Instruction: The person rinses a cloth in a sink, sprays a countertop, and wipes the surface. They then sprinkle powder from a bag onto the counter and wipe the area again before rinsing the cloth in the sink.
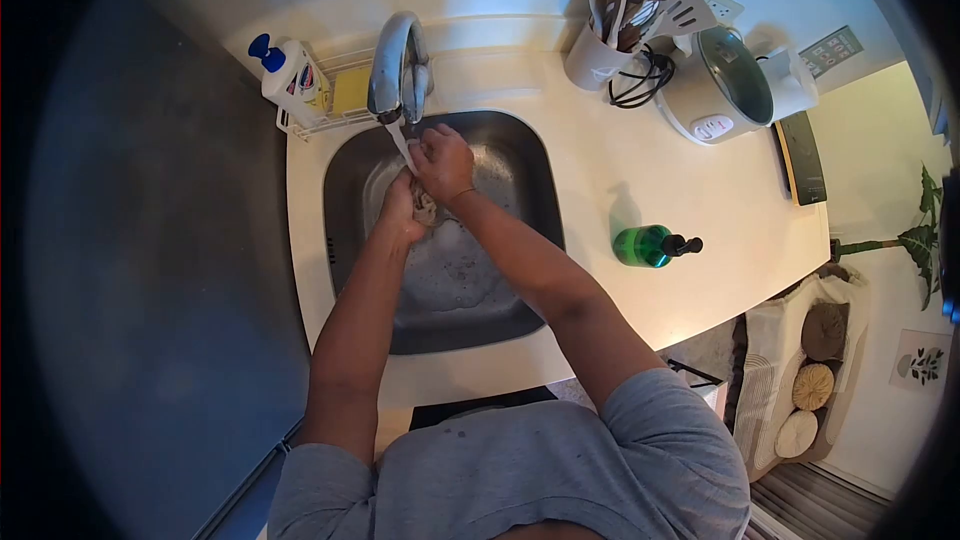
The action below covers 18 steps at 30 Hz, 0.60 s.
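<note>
Water runs from the chrome faucet (391, 70) over the steel sink (520, 290). My left hand (402, 208) is in the stream, its fingers wrapped round a crumpled light brown cloth (424, 206). My right hand (443, 162) is above and to the right of it, just beside the stream, with its fingers curled. Whether my right fingers grip part of the cloth is hidden. Suds and water lie in the bottom of the sink below my hands.
A white soap bottle with a blue pump (290, 78) and a yellow sponge (351, 91) stand in a rack left of the faucet. On the counter are a green pump bottle (642, 246), a utensil holder (596, 60) and a rice cooker (715, 90).
</note>
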Motion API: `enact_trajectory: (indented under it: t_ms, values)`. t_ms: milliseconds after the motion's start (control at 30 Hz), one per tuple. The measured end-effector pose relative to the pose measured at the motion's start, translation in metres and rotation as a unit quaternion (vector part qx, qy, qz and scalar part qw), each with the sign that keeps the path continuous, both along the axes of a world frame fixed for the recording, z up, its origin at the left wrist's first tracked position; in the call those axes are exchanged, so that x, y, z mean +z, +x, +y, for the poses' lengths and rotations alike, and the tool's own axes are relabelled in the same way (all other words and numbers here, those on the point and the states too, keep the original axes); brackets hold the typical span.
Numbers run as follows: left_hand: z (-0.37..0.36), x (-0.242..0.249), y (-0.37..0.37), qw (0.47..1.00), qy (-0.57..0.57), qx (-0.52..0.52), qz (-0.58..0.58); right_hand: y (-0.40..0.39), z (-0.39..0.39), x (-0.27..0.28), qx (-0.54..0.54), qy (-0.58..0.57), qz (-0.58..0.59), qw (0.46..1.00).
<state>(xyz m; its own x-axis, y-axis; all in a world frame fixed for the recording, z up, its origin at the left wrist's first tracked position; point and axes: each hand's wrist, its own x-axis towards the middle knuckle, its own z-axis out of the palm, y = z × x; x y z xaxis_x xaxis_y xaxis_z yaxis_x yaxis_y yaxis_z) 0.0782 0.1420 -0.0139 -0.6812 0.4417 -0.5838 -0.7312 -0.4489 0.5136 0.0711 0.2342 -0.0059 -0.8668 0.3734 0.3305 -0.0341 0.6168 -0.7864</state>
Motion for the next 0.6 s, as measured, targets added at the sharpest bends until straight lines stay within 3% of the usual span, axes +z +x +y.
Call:
enact_trajectory:
  t_ms: [33,100,133,200,233,267,300,333,367,400,500,533,567,600]
  values:
    - [-0.001,0.001,-0.001,1.000,0.012,0.019,-0.004,0.004,-0.007,0.000,0.000,0.001,-0.001,1.000]
    - [-0.003,-0.006,-0.009,0.999,0.028,0.039,-0.005,0.018,-0.029,0.006,0.049,0.000,0.111,0.993]
    - [-0.006,-0.023,-0.012,0.994,0.101,0.007,0.027,0.026,-0.036,0.007,0.049,0.001,0.108,0.993]
    - [-0.018,-0.064,-0.024,0.964,0.243,-0.054,0.096,0.033,-0.047,0.008,0.194,0.016,0.040,0.980]
    - [-0.024,-0.080,-0.028,0.938,0.311,-0.083,0.129,0.029,-0.044,0.006,0.196,0.014,0.040,0.980]
    - [-0.027,-0.086,-0.029,0.905,0.376,-0.113,0.162,0.021,-0.035,0.001,0.133,0.006,0.000,0.991]
    - [-0.025,-0.066,-0.025,0.905,0.376,-0.113,0.163,0.011,-0.024,-0.003,0.068,-0.002,-0.039,0.997]
    - [-0.025,-0.046,-0.016,0.979,0.176,-0.043,0.089,0.002,-0.014,-0.009,0.070,-0.002,-0.040,0.997]
    - [-0.027,-0.031,-0.005,0.999,-0.034,0.027,0.007,-0.004,-0.003,-0.015,0.043,0.099,-0.012,0.994]
    - [-0.035,-0.033,-0.004,0.999,-0.034,0.026,0.008,-0.009,0.006,-0.015,0.015,0.200,0.019,0.979]
    - [-0.065,-0.056,-0.008,0.998,-0.011,-0.034,-0.053,-0.013,0.020,-0.010,0.091,0.276,0.041,0.956]
    - [-0.069,-0.082,-0.008,0.986,-0.150,-0.069,0.029,-0.016,0.021,-0.007,0.091,0.276,0.042,0.956]
    - [-0.070,-0.095,-0.007,0.947,-0.284,-0.103,0.111,-0.020,0.022,-0.002,0.185,0.172,-0.078,0.964]
    - [-0.059,-0.076,-0.002,0.947,-0.284,-0.103,0.111,-0.020,0.022,0.004,0.273,0.062,-0.195,0.940]
